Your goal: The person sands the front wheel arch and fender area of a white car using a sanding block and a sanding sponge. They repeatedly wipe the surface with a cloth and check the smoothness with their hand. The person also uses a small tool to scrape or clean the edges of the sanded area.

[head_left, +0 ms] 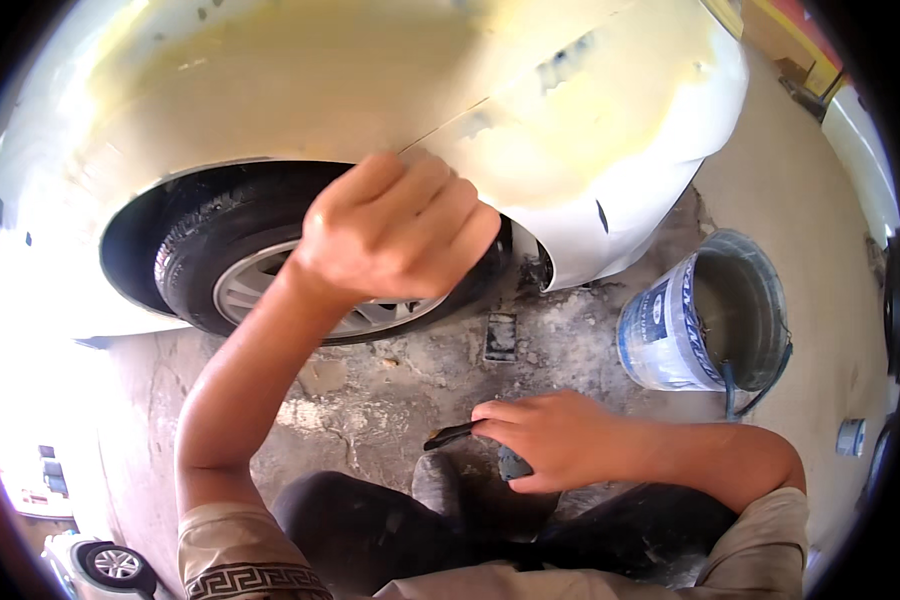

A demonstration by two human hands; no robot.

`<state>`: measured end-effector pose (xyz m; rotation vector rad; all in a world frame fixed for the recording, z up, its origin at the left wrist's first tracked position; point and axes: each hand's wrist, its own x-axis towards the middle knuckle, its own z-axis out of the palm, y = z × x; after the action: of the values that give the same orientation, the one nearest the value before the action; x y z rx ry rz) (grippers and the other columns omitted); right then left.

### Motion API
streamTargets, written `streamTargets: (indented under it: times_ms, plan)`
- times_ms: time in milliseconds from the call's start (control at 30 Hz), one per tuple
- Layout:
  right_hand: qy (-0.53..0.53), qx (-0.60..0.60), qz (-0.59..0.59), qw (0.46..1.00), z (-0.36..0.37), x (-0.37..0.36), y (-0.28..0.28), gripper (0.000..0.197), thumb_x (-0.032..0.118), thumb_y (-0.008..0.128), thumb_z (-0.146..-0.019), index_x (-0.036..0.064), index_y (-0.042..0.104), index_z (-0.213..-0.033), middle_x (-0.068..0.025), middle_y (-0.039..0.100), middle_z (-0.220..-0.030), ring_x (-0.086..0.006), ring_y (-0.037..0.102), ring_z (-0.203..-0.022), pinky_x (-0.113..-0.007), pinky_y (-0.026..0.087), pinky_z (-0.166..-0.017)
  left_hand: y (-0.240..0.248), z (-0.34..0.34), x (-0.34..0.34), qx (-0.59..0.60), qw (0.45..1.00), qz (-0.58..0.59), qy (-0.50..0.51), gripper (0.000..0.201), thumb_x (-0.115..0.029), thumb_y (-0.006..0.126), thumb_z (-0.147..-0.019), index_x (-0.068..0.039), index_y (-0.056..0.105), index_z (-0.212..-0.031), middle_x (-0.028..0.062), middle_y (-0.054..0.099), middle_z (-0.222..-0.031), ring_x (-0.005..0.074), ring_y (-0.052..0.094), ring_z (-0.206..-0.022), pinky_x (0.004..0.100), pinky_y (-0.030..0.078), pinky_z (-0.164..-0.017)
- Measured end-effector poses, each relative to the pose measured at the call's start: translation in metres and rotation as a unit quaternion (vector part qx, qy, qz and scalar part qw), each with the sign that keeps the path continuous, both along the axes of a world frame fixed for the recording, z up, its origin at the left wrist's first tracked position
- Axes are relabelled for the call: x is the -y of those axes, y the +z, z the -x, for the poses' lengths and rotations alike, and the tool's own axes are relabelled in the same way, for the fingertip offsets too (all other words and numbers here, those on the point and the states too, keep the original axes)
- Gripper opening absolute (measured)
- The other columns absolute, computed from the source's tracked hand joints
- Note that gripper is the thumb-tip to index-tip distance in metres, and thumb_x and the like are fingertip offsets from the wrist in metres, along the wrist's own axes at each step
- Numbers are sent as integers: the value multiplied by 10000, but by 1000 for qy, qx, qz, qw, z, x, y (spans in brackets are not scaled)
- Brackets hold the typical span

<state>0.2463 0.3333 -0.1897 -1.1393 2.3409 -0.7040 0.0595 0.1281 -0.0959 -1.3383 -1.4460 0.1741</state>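
My left hand (400,228) is closed in a fist, raised in front of the car's wheel arch. Its fingertips are turned out of sight, so anything inside is hidden. Behind it is a white car body panel (300,110) with beige and yellowish patches and a few dark spots. Low over my knees, my right hand (560,440) is closed around a dark, flat piece (450,435) that looks like sandpaper or a thin pad. One end sticks out past the fingertips, and a grey part shows under the palm.
A black tyre with a silver wheel (255,285) fills the arch. To the right stands a white and blue bucket (660,325) of murky liquid, its handle hanging down. A small dark rectangular block (501,337) lies on the stained floor. A small can (850,437) stands far right.
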Motion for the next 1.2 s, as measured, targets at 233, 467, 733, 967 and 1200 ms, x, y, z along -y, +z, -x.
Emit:
streamTargets:
  times_ms: [233,467,733,967,1200]
  plan:
    - [-180,-30,-86,980,10,-75,63,502,263,820,-843,11,742,-1271,-126,706,-1387,-351,729,-1158,-436,588,-998,-114,-28,-27,226,968,36,-99,265,-170,748,-743,-171,496,-659,-38,451,-629,100,489,-592,292,354,-512]
    - [-457,-40,-169,872,-10,-200,68,511,197,881,-815,-27,740,-1252,-177,722,-1317,-371,682,-1261,-410,535,-1075,-245,-67,-18,453,850,266,-44,76,-173,695,-858,-101,671,-863,29,716,-822,233,763,-813,385,607,-677]
    - [-502,206,-242,805,14,-347,-75,396,178,835,-867,-45,779,-1189,-214,772,-1227,-326,734,-1126,-432,559,-973,-267,-77,-8,533,788,308,13,60,-203,705,-886,-146,687,-892,36,744,-852,261,779,-824,422,618,-691]
    - [-327,173,-157,916,51,-395,-235,447,267,821,-911,-17,772,-1252,-244,793,-1181,-387,762,-1103,-479,587,-941,-259,-96,37,589,763,255,73,232,-309,662,-1000,-138,706,-849,62,787,-886,281,798,-861,438,612,-703]
    - [-318,215,-270,883,70,-378,-278,433,258,827,-911,-13,773,-1245,-244,793,-1178,-387,765,-1096,-490,587,-944,-211,-133,96,605,725,269,188,395,-453,633,-1067,-131,723,-856,59,757,-823,263,779,-796,428,610,-682]
